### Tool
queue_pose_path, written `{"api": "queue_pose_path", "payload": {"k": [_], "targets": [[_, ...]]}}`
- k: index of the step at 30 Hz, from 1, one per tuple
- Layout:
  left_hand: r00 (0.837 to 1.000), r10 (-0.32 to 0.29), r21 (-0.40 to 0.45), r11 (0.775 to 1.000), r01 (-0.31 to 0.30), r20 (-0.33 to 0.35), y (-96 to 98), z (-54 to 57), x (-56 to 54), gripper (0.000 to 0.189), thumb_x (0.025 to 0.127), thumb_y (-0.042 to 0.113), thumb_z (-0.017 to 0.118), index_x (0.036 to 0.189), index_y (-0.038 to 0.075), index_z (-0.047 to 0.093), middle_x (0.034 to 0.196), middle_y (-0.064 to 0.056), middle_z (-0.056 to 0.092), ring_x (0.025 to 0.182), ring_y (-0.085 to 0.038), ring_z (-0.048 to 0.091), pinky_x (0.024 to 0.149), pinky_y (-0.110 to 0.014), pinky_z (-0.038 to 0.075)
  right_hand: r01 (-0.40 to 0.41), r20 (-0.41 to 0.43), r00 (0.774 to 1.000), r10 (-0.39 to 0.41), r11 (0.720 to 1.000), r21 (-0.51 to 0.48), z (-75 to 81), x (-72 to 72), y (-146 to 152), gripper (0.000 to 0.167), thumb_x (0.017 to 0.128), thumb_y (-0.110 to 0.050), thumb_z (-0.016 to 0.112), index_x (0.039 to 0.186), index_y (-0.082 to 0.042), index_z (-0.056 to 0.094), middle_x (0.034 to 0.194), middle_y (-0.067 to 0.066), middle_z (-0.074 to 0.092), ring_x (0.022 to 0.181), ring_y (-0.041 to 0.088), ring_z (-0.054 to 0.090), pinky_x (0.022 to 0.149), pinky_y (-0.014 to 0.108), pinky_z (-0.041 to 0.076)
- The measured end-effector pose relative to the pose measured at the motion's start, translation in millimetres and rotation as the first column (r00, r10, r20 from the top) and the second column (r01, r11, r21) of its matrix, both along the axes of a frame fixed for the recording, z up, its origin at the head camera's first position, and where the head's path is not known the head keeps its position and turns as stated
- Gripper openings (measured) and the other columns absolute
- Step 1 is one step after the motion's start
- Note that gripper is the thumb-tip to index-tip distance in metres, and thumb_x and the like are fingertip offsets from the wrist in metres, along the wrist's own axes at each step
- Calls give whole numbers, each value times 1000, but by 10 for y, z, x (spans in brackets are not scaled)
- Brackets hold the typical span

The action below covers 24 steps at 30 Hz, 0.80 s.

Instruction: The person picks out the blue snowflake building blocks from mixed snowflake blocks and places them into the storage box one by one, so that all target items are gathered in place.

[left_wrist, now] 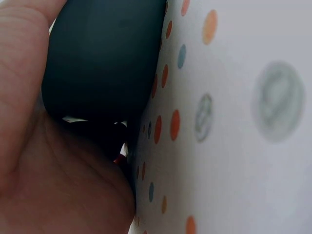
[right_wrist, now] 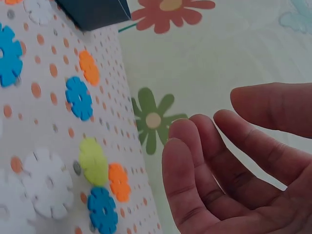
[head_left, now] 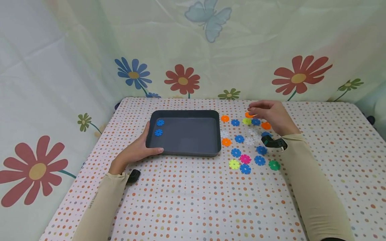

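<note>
My left hand holds the near left corner of a dark grey rectangular tray, thumb along the front wall and fingers at the left side. Close up in the left wrist view, the tray's dark outer wall lies against the hand. Two blue snowflake discs lie inside the tray at its left end. Over the far end of the scattered discs hovers my right hand, fingers loosely bent and nothing between them. Beneath it are an orange disc, a yellow-green disc and a blue disc.
Several more plastic snowflake discs lie right of the tray, among them a pink one, a green one and white ones. A dotted cloth covers the table. Behind it hangs a flower-printed curtain.
</note>
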<state>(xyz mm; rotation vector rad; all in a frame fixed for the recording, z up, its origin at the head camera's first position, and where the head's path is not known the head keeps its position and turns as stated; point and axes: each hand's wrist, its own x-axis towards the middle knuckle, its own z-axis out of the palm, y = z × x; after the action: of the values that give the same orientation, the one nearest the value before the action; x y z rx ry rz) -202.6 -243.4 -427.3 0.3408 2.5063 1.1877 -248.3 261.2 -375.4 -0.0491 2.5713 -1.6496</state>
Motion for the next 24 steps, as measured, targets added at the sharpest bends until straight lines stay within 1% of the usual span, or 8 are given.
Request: {"api": "queue_pose_path", "payload": {"k": [5,9,12,15,20,24], "targets": [[1000,-3,-2,1000,3,0,-2,-7,-2,133,92,57,80,169,23,-24,177,-8,-16,163,-38,1,123,-67,18,10,10,1000,-11,999,43,-15,-5,108,53,111,-32,62,150,3,57,147,24,59,127,39,61,114,55,45],[1000,2,-5,1000,-2,0,0,-6,3,133,92,57,80,169,23,-24,177,-7,-16,163,-38,1,123,-67,18,24,32,999,-27,997,72,-31,-4,180,51,112,-30,59,150,4,56,148,25,57,128,39,58,113,53,45],[1000,3,-7,1000,-3,-2,2,-3,3,133,92,57,80,169,24,-24,177,-7,-16,163,-38,1,123,-67,18,30,45,998,-35,994,102,-62,-5,230,52,113,-30,57,151,6,55,148,27,56,129,42,56,112,54,44],[1000,3,-11,1000,-3,-3,2,0,3,133,91,58,80,169,24,-23,177,-7,-16,163,-38,1,123,-67,18,24,65,997,-33,991,132,-100,-21,268,51,113,-27,58,150,7,55,149,30,54,131,45,53,112,57,42],[1000,9,-14,1000,-9,-1,4,8,10,134,91,58,80,169,24,-23,177,-7,-16,163,-38,1,123,-67,18,4,105,994,-27,977,212,-163,-69,281,48,111,-22,60,149,8,55,148,33,53,129,48,51,111,59,43],[1000,11,-16,1000,-11,2,9,15,18,134,91,59,80,169,24,-23,177,-7,-16,163,-39,2,123,-67,18,-7,143,989,-32,963,268,-199,-91,274,48,111,-19,60,148,9,54,149,35,50,131,51,49,112,64,40]]}}
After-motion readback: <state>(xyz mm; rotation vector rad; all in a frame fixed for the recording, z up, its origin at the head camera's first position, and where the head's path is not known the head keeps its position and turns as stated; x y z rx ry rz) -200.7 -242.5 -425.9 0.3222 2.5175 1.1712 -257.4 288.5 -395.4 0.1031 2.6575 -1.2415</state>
